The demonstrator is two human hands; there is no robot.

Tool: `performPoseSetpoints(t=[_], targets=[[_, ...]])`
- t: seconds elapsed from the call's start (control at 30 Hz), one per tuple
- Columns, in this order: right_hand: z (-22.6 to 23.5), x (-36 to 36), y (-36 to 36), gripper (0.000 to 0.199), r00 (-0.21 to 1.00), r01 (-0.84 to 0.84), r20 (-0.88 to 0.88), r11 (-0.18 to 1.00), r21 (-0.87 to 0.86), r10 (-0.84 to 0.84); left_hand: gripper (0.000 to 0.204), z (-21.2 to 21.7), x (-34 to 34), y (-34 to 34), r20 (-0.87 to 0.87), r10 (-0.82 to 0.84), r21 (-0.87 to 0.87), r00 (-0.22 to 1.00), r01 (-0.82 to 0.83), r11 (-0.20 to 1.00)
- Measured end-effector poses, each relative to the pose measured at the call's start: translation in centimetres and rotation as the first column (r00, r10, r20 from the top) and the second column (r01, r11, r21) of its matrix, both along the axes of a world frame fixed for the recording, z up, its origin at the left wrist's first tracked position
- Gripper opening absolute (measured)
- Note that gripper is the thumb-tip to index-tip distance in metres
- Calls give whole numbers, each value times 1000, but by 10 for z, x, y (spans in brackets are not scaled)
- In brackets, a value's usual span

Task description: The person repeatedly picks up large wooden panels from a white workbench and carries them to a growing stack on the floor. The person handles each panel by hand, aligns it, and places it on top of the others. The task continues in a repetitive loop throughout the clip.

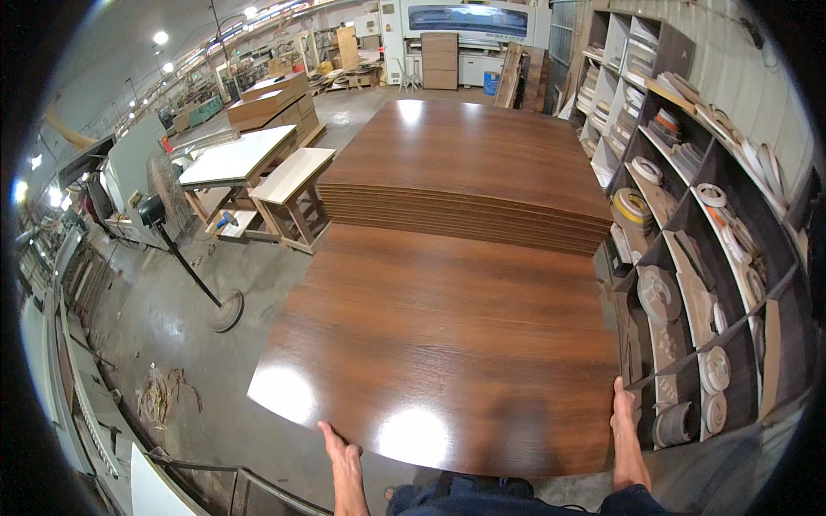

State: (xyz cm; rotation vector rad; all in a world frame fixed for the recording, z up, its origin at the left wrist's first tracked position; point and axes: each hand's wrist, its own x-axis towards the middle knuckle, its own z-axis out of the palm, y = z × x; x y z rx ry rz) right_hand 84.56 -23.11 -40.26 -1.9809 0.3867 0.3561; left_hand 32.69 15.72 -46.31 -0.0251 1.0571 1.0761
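1. Brown wood-grain board [439, 344]: lies flat before us, its far end just under the stack of like boards [469, 172].
2. Left hand [342, 449]: we grasp the board's near edge, fingers on top.
3. Right hand [623, 411]: we clasp the board's right near corner.
4. Shelving with tape rolls [688, 258]: right of the board.
5. Standing fan [163, 202]: left of the board.

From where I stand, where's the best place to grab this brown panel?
Judging by its width, grip the panel at the near edge, toward both corners, from your side. The left hand and right hand already sit there; it's broad and thin, so spread grips should steady it.
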Motion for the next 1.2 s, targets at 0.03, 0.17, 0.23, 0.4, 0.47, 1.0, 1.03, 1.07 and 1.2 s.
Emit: performPoseSetpoints(t=[0.03,0.17,0.23,0.4,0.47,1.0,1.03,1.07,1.2], targets=[[-1,5,-3,59,999,41,-9,999,-22,-41,68,0,15,11,-38,18,-48,999,-20,999],[-7,26,5,60,987,144,-52,984,-100,-150,65,1,63,34,-74,-109,-71,991,104,992],[-10,39,11,58,981,150,-100,976,-157,-167,62,-1,81,44,-53,-102,-52,993,100,994],[-17,88,48,28,999,-28,28,977,-209,34,48,-13,124,80,13,-183,-16,983,183,983],[-15,114,70,28,995,-51,72,979,-195,66,45,-14,137,95,56,-225,-14,973,226,974],[-61,201,204,57,978,57,195,814,-578,70,45,23,198,180,-485,-731,-350,480,659,665],[-64,204,204,55,983,20,164,831,-556,86,46,22,199,186,-501,-732,-325,461,684,653],[-65,206,205,53,983,16,162,844,-536,84,47,21,200,194,-501,-746,-327,438,702,632],[-64,212,199,57,993,-16,88,842,-540,76,51,30,203,216,-498,-818,-401,287,761,511]])
